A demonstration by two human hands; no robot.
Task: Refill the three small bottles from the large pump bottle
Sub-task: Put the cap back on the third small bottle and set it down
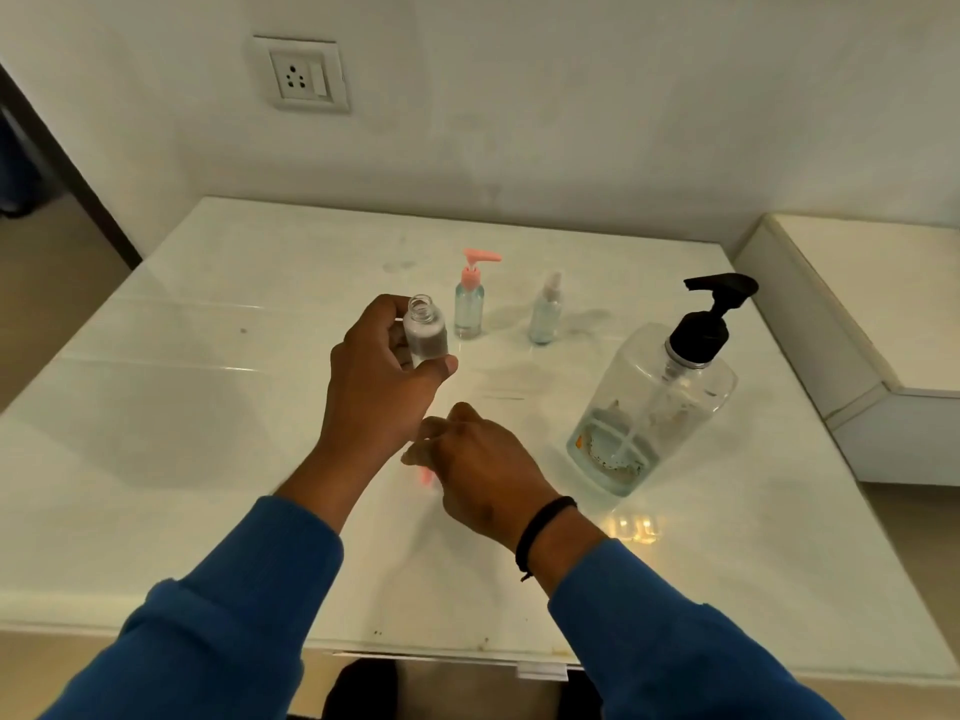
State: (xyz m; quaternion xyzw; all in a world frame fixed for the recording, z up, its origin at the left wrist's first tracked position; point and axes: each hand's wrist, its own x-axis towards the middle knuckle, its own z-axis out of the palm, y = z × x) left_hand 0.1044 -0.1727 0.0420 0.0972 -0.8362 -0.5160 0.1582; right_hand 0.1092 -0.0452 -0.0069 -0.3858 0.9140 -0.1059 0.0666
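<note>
My left hand (382, 376) holds a small clear bottle (426, 332) upright above the table, its neck open and no cap on it. My right hand (478, 470) is low over the table just below it, fingers curled around a small pink part (426, 475) that is mostly hidden and blurred. A small bottle with a pink pump (469, 298) and a small clear spray bottle (546, 311) stand behind. The large clear pump bottle (654, 407) with a black pump head stands at the right, with a little liquid at its bottom.
The white glossy table (208, 407) sits against a white wall with a power socket (304, 75). A white ledge (857, 330) rises at the right edge. A dark doorway opens at the far left.
</note>
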